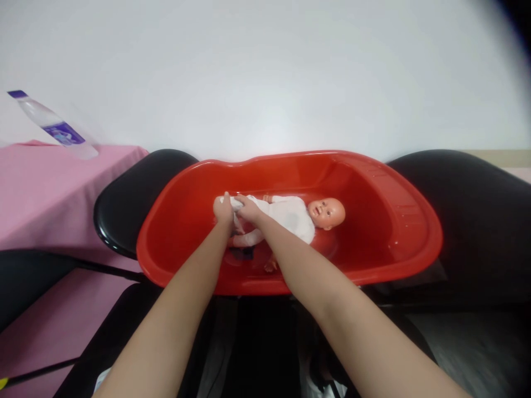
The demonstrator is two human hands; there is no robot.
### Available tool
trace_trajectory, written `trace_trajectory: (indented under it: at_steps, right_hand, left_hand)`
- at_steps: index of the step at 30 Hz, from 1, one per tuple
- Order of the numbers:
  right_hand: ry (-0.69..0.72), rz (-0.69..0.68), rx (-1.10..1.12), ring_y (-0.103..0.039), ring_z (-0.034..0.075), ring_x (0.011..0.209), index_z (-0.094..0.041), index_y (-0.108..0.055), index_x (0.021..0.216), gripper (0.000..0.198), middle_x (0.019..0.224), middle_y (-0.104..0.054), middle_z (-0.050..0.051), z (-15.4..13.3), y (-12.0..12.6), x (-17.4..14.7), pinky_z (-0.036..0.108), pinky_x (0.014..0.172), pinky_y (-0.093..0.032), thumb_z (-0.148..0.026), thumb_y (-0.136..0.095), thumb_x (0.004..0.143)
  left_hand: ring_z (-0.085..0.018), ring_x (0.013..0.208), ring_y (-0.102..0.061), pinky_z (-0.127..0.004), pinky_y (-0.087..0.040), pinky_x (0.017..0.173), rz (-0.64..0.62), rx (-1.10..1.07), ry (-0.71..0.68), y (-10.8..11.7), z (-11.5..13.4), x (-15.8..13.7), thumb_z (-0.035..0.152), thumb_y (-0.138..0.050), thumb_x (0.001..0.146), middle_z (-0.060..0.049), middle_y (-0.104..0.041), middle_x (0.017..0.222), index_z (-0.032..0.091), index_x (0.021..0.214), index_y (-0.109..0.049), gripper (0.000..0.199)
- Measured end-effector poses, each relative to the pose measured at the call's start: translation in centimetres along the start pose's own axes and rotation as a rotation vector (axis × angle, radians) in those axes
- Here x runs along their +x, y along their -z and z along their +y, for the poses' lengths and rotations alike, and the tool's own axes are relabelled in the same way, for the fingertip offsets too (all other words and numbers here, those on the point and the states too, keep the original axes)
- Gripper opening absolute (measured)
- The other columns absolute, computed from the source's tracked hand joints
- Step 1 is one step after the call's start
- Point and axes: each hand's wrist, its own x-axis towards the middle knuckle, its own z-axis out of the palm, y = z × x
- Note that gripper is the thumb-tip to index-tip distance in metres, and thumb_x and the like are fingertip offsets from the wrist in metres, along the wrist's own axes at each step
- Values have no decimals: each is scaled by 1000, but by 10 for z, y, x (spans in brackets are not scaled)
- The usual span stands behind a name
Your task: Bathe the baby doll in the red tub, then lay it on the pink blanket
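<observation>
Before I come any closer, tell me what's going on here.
A person is handling a doll that lies on its back in a red tub. The left hand and right hand are close together, both gripping around one raised leg in white clothing. The doll's head points toward the right side of the picture, and it wears a white top. Off to the left, a clear bottle stands on a pink cloth.

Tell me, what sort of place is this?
Perhaps a training or demonstration room: a baby doll lies in a red tub, with black chairs and a pink-draped table nearby.
</observation>
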Motion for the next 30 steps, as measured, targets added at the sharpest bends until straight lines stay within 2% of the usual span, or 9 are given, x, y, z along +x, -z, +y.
trace_trajectory:
  at_steps: [3,7,12,16,21,23,26,30]
  right_hand:
    - [-11,7,90,-59,15,85,-18,-64,103,40,88,-64,0,-4,1,-1,29,84,-51,-13,-48,67]
    - [-63,-43,133,-57,13,72,-18,-62,104,44,77,-61,-2,-7,0,-4,25,70,-52,-10,-49,62]
    - [-84,-76,108,-61,16,85,-18,-59,113,51,95,-67,2,-6,-4,-6,29,79,-53,-9,-54,63]
    - [-36,-113,144,-63,16,91,-18,-60,118,55,105,-68,3,-8,-6,-5,31,86,-52,-7,-53,65]
    - [-41,-74,191,-63,18,97,-17,-63,116,49,105,-70,4,-13,-5,-3,35,92,-50,-6,-50,71]
    - [-68,-47,211,-64,17,96,-16,-62,119,53,105,-70,5,-13,-4,-3,34,91,-51,-4,-48,70]
    - [-84,-49,236,-65,17,93,-16,-62,120,55,106,-70,6,-14,-2,-3,35,89,-52,-2,-48,69]
    - [-89,-60,193,-66,19,95,-17,-62,119,52,108,-70,7,-14,-1,-3,37,91,-52,-4,-50,70]
  left_hand:
    - [-15,67,-60,-27,-48,60,-44,-81,75,-3,0,-6,32,-66,77,-3,-63,80,18,87,-55,20]
    - [-16,67,-59,-28,-48,63,-50,11,48,-2,-2,-3,30,-63,78,-2,-62,76,17,80,-57,14]
    - [-17,67,-57,-30,-46,67,-18,123,14,1,-5,9,37,-47,90,-3,-58,68,18,66,-54,31]
    - [-15,59,-53,-29,-44,61,11,115,40,1,-5,9,42,-42,92,-2,-55,64,18,65,-51,38]
    - [-13,60,-53,-25,-42,56,-7,-36,-3,-2,1,-1,37,-53,86,0,-56,69,18,72,-52,24]
    - [-13,60,-54,-25,-43,56,-24,-71,46,-2,4,-5,38,-55,84,-1,-58,71,17,75,-54,23]
    - [-14,60,-54,-26,-44,58,-34,-40,113,-2,6,-6,38,-52,86,-2,-59,70,17,73,-55,25]
    - [-14,62,-55,-27,-44,60,-3,13,67,-2,4,-4,33,-51,86,-2,-60,72,17,73,-56,21]
